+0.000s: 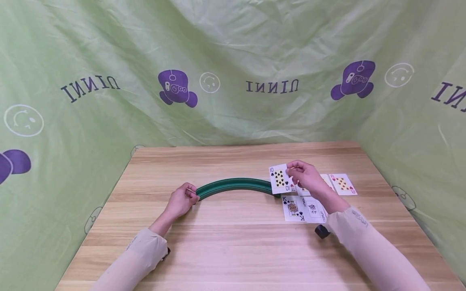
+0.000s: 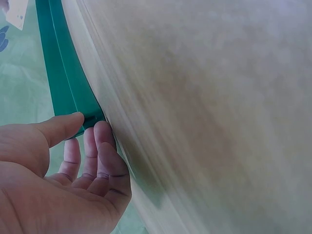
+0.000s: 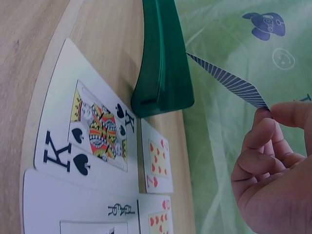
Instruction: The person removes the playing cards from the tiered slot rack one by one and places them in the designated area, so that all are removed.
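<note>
A curved green card holder [image 1: 236, 184] with a lengthwise slot stands on the table. My left hand [image 1: 183, 199] pinches its left end, thumb on top and fingertips at the underside, as the left wrist view shows. My right hand [image 1: 305, 174] pinches a ten of spades [image 1: 279, 179] by its edge. This card is raised over the holder's right end, face toward me; the right wrist view shows its striped back [image 3: 234, 84]. Below it lie a king of spades [image 3: 100, 129] and a joker [image 1: 314, 209], face up.
Behind the king and joker lies a row of red cards, among them a seven of hearts [image 3: 157, 158] and an eight of hearts [image 1: 342, 184], partly covered by my right hand. The wooden table [image 1: 233, 246] meets a green printed curtain [image 1: 233, 117] at the back and sides.
</note>
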`<state>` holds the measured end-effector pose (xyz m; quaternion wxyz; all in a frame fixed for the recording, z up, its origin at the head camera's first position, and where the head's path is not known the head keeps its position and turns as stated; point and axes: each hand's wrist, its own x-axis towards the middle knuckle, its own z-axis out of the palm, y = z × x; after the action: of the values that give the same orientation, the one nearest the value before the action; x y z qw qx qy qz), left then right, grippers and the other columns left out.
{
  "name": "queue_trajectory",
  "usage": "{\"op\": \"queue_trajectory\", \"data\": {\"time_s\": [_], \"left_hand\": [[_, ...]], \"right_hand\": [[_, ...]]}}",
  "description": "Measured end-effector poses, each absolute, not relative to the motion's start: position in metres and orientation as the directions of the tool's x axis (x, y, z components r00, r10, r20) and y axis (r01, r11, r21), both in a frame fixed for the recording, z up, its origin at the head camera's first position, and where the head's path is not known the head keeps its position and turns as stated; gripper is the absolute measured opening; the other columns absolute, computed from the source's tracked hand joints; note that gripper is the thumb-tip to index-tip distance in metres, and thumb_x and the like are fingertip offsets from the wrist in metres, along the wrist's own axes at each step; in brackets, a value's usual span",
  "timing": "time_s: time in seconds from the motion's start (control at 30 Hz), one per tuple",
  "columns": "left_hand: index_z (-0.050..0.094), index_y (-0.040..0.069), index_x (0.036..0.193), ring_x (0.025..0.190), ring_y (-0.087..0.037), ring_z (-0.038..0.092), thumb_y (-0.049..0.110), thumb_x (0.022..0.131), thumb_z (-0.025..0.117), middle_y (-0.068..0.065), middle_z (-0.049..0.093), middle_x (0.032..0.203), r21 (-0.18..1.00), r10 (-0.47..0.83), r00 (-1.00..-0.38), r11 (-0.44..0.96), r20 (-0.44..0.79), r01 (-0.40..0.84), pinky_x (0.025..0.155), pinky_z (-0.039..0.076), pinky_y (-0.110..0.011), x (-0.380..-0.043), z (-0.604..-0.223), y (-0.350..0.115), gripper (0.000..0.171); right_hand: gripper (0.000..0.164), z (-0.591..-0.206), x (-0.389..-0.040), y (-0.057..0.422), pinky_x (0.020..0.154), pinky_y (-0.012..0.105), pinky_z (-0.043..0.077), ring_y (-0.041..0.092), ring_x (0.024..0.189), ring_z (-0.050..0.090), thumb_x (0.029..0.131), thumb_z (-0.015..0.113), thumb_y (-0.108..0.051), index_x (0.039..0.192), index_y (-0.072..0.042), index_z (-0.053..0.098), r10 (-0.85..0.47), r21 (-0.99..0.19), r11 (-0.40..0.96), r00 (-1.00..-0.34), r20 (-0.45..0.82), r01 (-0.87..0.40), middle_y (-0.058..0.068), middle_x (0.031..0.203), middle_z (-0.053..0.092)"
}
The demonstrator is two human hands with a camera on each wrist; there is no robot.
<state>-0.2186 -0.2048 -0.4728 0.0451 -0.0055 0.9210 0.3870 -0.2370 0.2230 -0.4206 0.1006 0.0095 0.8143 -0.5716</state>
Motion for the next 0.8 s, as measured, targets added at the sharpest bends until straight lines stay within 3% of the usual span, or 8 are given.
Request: {"op": "queue_trajectory", "data": {"time_s": [0.33,0.8], "left_hand": [[0.058,0.008,0.107,0.077,-0.017,0.060,0.009,0.089,0.072,-0.006,0.070,0.090,0.712,0.024,-0.996,0.701,-0.085,-0.044,0.072,0.045,-0.027,-0.220,-0.474,-0.206,0.022],[0.059,0.007,0.107,0.078,-0.017,0.060,0.008,0.089,0.072,-0.007,0.070,0.090,0.721,0.025,-0.996,0.692,-0.088,-0.046,0.072,0.045,-0.027,-0.220,-0.474,-0.206,0.022]], "right_hand": [[0.035,-0.418,-0.230,0.241,0.060,0.025,0.045,0.014,0.073,0.055,0.101,0.056,-0.021,0.129,-0.002,0.050,-0.073,-0.918,0.365,-0.979,-0.193,0.154,-0.003,0.086,0.059],[0.040,-0.423,-0.221,0.265,0.061,0.024,0.044,0.007,0.068,0.054,0.100,0.056,-0.022,0.133,0.000,0.048,-0.056,-0.920,0.359,-0.981,-0.187,0.155,-0.009,0.083,0.058]]}}
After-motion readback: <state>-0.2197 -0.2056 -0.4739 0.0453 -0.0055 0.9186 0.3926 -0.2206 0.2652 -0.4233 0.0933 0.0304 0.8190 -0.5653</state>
